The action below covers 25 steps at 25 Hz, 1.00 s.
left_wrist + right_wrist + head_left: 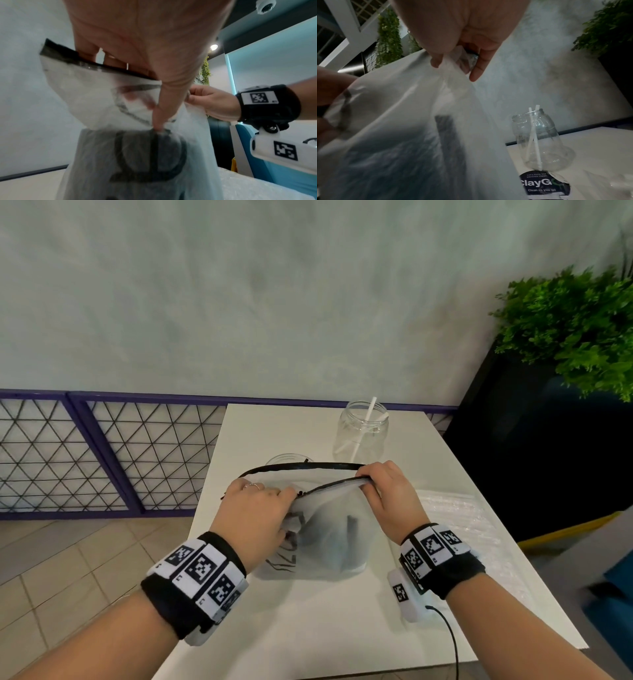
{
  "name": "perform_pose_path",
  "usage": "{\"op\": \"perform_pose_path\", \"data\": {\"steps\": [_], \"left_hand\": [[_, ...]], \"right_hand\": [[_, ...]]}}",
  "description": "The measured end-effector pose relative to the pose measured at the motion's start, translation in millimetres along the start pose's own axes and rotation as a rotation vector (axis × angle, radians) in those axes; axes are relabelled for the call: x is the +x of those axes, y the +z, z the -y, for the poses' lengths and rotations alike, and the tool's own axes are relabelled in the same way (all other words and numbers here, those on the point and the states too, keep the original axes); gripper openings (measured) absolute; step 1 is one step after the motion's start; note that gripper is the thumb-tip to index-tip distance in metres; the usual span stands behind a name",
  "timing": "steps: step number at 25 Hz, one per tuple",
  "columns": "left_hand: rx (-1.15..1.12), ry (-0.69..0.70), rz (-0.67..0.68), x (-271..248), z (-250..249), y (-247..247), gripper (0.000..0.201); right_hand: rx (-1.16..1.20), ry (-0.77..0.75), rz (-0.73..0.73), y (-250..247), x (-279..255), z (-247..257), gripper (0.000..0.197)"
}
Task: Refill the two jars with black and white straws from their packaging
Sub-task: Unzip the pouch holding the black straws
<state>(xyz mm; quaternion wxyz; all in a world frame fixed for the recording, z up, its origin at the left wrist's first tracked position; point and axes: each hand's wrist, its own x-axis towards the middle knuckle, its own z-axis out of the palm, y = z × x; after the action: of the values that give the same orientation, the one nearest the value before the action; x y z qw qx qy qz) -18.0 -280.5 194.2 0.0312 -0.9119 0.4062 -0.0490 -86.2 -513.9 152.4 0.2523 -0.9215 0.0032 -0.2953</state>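
Note:
A translucent white bag [329, 529] with a black zip strip stands on the white table [308, 628]; a dark bundle of black straws [346, 542] shows through it. My left hand [274, 498] pinches the near lip of the bag's mouth at the left, and my right hand [368, 481] pinches the same lip at the right. The mouth gapes open between them. Behind the bag stands a clear jar [363, 436] holding white straws [533, 136]. A second clear jar [289, 458] is mostly hidden behind the bag's far rim. In the right wrist view my fingers [477, 65] grip the plastic.
A clear packet of white straws [455, 518] lies on the table to the right of the bag. A black sticker [544, 184] is on the table by the jar. A purple mesh fence [102, 453] stands to the left, and a green plant [575, 326] in a dark planter to the right.

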Motion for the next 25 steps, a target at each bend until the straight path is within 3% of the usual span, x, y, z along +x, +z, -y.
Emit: {"op": "perform_pose_path", "data": {"steps": [1, 5, 8, 11, 13, 15, 18, 22, 25], "left_hand": [[0.007, -0.011, 0.013, -1, 1, 1, 0.027], [0.05, 0.102, -0.028, -10, 7, 18, 0.027], [0.051, 0.188, -0.171, -13, 10, 28, 0.006], [0.038, 0.161, -0.212, -12, 10, 32, 0.024], [0.051, 0.144, -0.204, -10, 11, 34, 0.034], [0.054, 0.128, -0.217, -9, 11, 38, 0.031], [-0.007, 0.126, -0.284, -8, 10, 48, 0.027], [-0.021, 0.157, -0.234, -9, 10, 60, 0.056], [0.002, 0.144, -0.288, -4, 8, 66, 0.041]], "right_hand": [[-0.017, -0.029, 0.019, 1, -2, 0, 0.028], [-0.091, -0.11, 0.149, 5, -17, -5, 0.039], [0.038, -0.049, 0.169, 10, -27, -2, 0.054], [-0.018, -0.091, 0.119, 12, -27, 2, 0.051], [-0.144, -0.174, 0.187, 10, -26, 2, 0.05], [-0.286, -0.239, 0.245, 9, -25, -1, 0.048], [-0.428, -0.284, 0.157, 15, -24, -9, 0.039], [-0.296, -0.174, 0.032, 28, -31, -16, 0.041], [-0.216, -0.157, 0.08, 32, -45, -15, 0.027]]}}
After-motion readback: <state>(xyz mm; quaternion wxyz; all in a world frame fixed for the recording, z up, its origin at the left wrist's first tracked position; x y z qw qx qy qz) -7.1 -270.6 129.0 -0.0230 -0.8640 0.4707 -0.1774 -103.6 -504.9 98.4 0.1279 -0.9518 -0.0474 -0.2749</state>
